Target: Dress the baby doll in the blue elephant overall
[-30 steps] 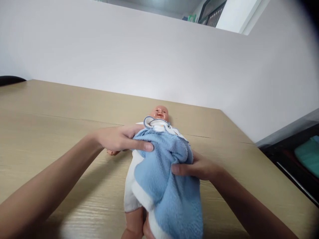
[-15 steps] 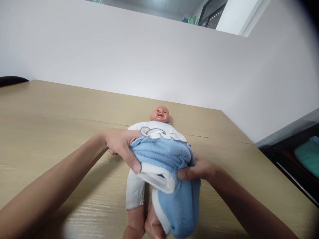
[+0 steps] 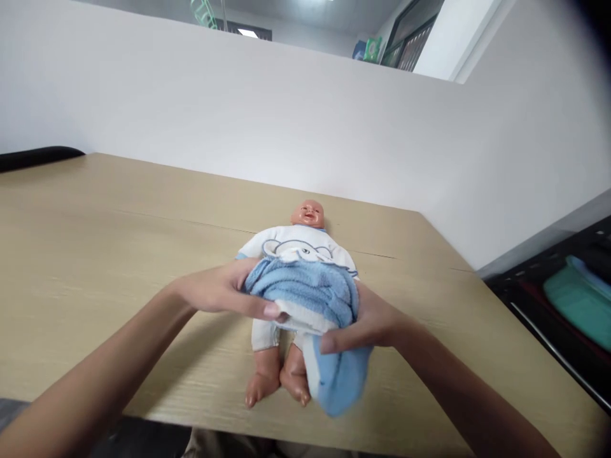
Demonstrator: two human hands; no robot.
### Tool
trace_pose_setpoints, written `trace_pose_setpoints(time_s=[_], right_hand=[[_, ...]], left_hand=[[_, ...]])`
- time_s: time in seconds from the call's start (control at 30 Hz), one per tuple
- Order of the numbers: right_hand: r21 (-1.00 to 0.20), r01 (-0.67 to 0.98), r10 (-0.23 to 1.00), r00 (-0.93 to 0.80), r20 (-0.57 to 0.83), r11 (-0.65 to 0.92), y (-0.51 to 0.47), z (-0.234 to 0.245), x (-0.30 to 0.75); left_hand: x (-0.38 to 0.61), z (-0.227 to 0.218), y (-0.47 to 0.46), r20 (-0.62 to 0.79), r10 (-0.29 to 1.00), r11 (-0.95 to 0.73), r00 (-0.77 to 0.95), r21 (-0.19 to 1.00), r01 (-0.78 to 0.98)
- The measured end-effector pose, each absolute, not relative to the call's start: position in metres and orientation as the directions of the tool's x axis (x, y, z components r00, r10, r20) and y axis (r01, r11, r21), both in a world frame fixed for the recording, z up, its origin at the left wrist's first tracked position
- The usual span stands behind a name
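A baby doll in a white top lies on its back on the wooden table, head away from me and bare feet toward me. A blue fleece garment with a white lining is bunched over the doll's waist. My left hand grips the garment's left side, fingers closed on the folded edge. On the right side, my right hand is closed on the same garment, thumb over the fabric. A loose end of the blue cloth hangs down past the doll's feet.
A white partition wall runs behind the table. A dark chair back shows at the far left. To the right, past the table edge, a dark shelf holds a teal object.
Both hands have pulled the blue garment down from the doll's chest to its waist, gathering it. The doll's white top and bare feet now show. The view has tilted down a little.
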State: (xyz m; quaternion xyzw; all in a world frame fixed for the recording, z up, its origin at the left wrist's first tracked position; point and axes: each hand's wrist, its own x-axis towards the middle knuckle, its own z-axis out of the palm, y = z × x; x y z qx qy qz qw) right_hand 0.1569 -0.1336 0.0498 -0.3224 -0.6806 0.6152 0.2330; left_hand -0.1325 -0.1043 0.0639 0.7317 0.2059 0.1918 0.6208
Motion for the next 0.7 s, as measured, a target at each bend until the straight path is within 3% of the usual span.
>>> trace_pose_setpoints(time_s=[0.07, 0.13, 0.27, 0.4, 0.7], right_hand=[[-0.961, 0.238, 0.794, -0.607, -0.033, 0.142, -0.148, 0.049, 0.151], [-0.901, 0.323, 0.862, -0.497, 0.100, 0.290, -0.162, 0.046, 0.145], [-0.726, 0.476, 0.863, -0.363, 0.351, 0.496, -0.182, 0.033, 0.137], [-0.729, 0.529, 0.897, -0.325, 0.300, 0.435, -0.188, 0.018, 0.132], [-0.756, 0.528, 0.911, -0.347, 0.224, 0.387, -0.167, -0.010, 0.127]], left_hand=[[-0.130, 0.058, -0.125, 0.039, 0.639, -0.197, 0.768, 0.974, 0.114], [-0.122, 0.050, -0.145, 0.071, 0.722, -0.213, 0.689, 0.969, 0.123], [-0.104, 0.027, -0.178, 0.073, 0.900, -0.137, 0.429, 0.983, 0.121], [-0.098, 0.006, -0.196, -0.006, 0.973, -0.046, 0.230, 0.974, 0.222], [-0.097, -0.021, -0.186, 0.005, 0.978, -0.080, 0.209, 0.933, 0.351]])
